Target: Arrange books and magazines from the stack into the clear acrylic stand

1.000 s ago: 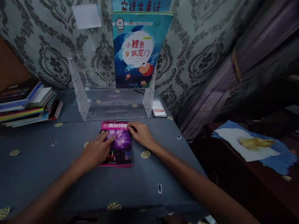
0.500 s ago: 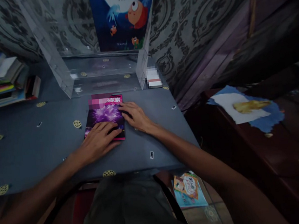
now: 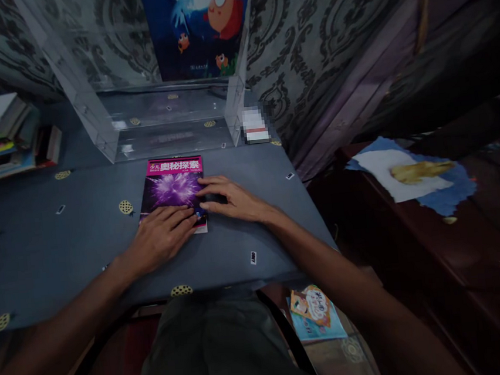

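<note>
**Purple-and-black rectangular paper book with a pink title band (image 3: 172, 189) lies flat, long axis running away from the person**

It rests on the blue-grey, pineapple-patterned table (image 3: 91, 244), just in front of the clear plastic rack (image 3: 105, 143). The left hand (image 3: 164, 234) is nearer its close end, palm down and open, fingers spread across the lower cover. The right hand (image 3: 234, 199) comes in from the right, open, fingertips at the long right edge. Neither visibly grips; both forearms reach forward and inward.

Both hands (image 3: 160, 236) (image 3: 239, 199) outstretched, close together
</note>
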The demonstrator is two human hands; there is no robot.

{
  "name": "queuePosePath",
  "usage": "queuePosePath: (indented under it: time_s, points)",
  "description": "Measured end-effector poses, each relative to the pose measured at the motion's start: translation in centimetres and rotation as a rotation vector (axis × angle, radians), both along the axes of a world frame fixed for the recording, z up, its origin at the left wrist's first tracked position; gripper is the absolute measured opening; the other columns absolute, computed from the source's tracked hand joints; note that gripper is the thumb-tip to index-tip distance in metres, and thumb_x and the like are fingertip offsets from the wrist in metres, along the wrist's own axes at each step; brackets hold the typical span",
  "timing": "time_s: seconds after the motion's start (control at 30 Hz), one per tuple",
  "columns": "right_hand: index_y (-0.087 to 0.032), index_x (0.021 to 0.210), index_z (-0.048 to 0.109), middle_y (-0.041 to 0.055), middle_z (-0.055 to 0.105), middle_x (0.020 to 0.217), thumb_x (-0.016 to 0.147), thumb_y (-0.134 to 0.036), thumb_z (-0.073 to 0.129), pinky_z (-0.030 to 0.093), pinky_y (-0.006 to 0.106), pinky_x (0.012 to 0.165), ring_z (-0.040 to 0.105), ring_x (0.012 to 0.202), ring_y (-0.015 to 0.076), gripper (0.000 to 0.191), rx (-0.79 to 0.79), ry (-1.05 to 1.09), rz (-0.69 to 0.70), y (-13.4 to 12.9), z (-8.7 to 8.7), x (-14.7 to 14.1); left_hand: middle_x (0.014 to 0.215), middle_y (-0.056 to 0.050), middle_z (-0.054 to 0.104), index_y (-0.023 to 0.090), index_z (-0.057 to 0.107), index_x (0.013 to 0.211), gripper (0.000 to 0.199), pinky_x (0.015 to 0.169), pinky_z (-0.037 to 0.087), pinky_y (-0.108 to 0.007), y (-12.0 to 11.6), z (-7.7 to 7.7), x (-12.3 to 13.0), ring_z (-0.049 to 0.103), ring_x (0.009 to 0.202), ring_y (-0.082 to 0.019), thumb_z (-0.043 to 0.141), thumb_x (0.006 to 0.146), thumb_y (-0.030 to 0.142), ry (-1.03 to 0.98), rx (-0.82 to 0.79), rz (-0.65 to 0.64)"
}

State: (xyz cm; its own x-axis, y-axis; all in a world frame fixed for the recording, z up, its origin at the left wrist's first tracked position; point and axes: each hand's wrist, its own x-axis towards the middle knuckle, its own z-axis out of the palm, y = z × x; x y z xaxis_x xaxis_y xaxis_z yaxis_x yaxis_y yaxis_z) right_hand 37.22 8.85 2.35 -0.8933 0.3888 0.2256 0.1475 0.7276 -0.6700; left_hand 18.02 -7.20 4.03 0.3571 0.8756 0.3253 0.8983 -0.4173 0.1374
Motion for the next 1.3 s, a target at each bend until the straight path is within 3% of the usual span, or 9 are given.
queuePosePath:
  time_s: [0.23,0.47,0.57,0.73,0.97,1.1,1.3]
  points:
    - [-0.024,0.144,0.054,0.0132,0.042,0.158,0.077,-0.058,0.079,0.031,0.055,0.119,0.039,0.145,0.0325,0.079,0.104,-0.120,0.023,-0.4,-0.5,-0.2,0.115,-0.009,0.075,0.020,0.071,0.114,0.029,0.091,0.053,-0.040,0.0,-0.1,0.1,0.068,0.107,-0.025,0.053,0.100,0.037,0.042,0.038,-0.003]
    - [-0.026,0.147,0.050,0.0132,0.036,0.162,0.071,-0.062,0.082,0.028,0.056,0.121,0.032,0.149,0.0338,0.090,0.129,-0.172,0.031,-0.9,-0.2,0.0,0.114,-0.010,0.073,0.018,0.069,0.116,0.028,0.090,0.053,-0.040,0.0,-0.6,0.0,0.066,0.108,-0.024,0.052,0.101,0.033,-0.016,0.082,-0.033]
    - [-0.030,0.147,0.050,0.0118,0.035,0.163,0.070,-0.061,0.083,0.026,0.058,0.121,0.031,0.150,0.0343,0.089,0.116,-0.189,0.029,-1.0,0.1,0.1,0.120,-0.010,0.071,0.020,0.068,0.120,0.029,0.096,0.052,-0.042,0.1,-1.0,-0.6,0.063,0.114,-0.024,0.047,0.102,0.028,-0.059,0.041,0.043]
    - [-0.030,0.146,0.052,0.0119,0.033,0.164,0.070,-0.064,0.082,0.026,0.059,0.121,0.029,0.151,0.0354,0.088,0.076,-0.217,0.046,-0.7,0.5,0.0,0.146,-0.015,0.055,0.021,0.057,0.138,0.045,0.110,0.043,-0.054,1.1,-2.5,-3.7,0.048,0.137,-0.033,0.047,0.100,0.043,-0.076,-0.037,0.351]
    - [-0.020,0.148,0.048,0.0180,0.038,0.160,0.096,-0.053,0.059,0.028,0.054,0.120,0.030,0.151,0.0337,0.063,0.169,-0.258,-0.166,-0.1,0.4,-4.1,0.155,-0.016,0.045,0.021,0.053,0.142,0.057,0.116,0.036,-0.055,3.5,-3.7,-6.2,0.039,0.145,-0.035,0.047,0.097,0.056,-0.123,-0.095,0.447]
    - [-0.015,0.149,0.045,0.0223,0.032,0.162,0.099,-0.048,0.054,0.025,0.055,0.120,0.027,0.152,0.0351,0.061,0.203,-0.296,-0.355,-0.6,0.0,-6.5,0.148,-0.020,0.050,0.018,0.052,0.140,0.057,0.113,0.036,-0.058,4.8,-3.4,-5.9,0.042,0.141,-0.037,0.048,0.097,0.054,-0.103,-0.109,0.532]
    - [-0.012,0.148,0.046,0.0248,0.032,0.162,0.100,-0.048,0.051,0.024,0.054,0.121,0.028,0.152,0.0357,0.061,0.226,-0.262,-0.403,-1.2,-0.8,-6.8,0.137,-0.017,0.059,0.019,0.057,0.130,0.045,0.111,0.039,-0.055,5.1,-3.5,-5.6,0.049,0.134,-0.034,0.048,0.097,0.047,-0.158,-0.023,0.549]
